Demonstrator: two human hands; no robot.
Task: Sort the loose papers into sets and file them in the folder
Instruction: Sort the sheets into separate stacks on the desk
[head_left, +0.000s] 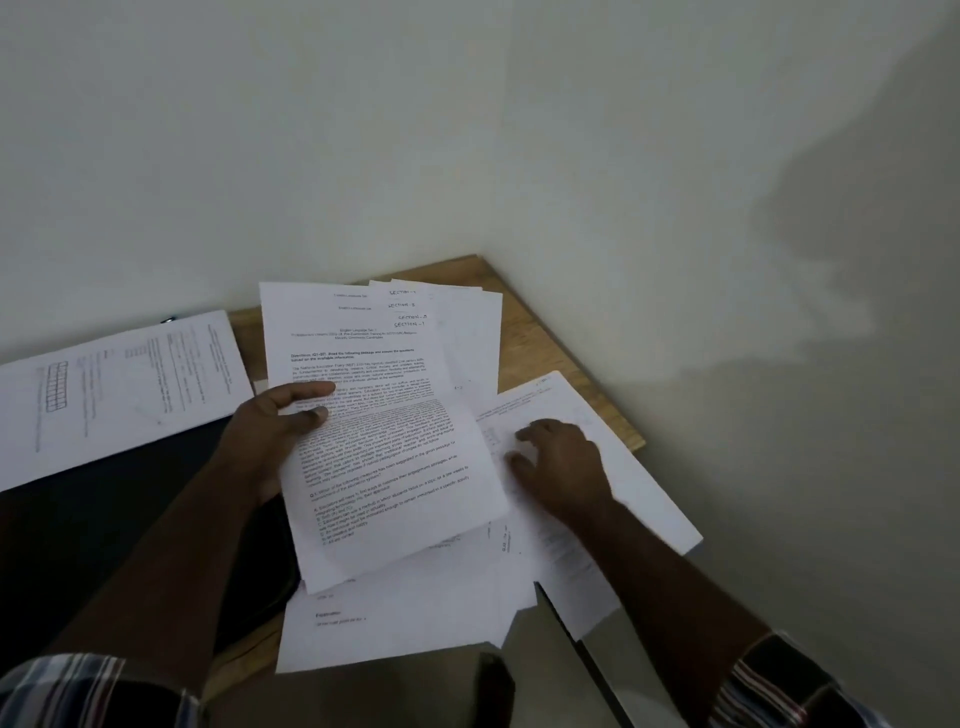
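- Head view, hands: the left hand (275, 436) grips a fanned sheaf of printed papers (384, 415) by its left edge, thumb curled over the top page and fingers hidden behind. The right hand (558, 462) lies palm down on a separate stack of sheets (639, 488) just right of the sheaf, fingers spread and fairly straight, pressing rather than pinching.
- Head view, papers: the held sheaf is raised and tilted, its top page dense with typed text; behind its upper edge several pages stick out, each with a handwritten "SECTION" heading whose number is too small to be sure of. More loose pages (395, 618) lie under the sheaf near the bottom of the picture, overlapping and hanging past the table's near edge.
- Head view, folder: a dark folder (104, 499) lies flat on the left, under the left forearm. Another pile of printed sheets (119, 395) rests across its far part, turned sideways, one page showing a small grid.
- Head view, surroundings: a wooden table (550, 343) sits in the corner of two pale walls (363, 130). Plaid sleeves (88, 691) show at both lower corners. A small dark object (169, 319) peeks out beyond the left pile; what it is cannot be told.
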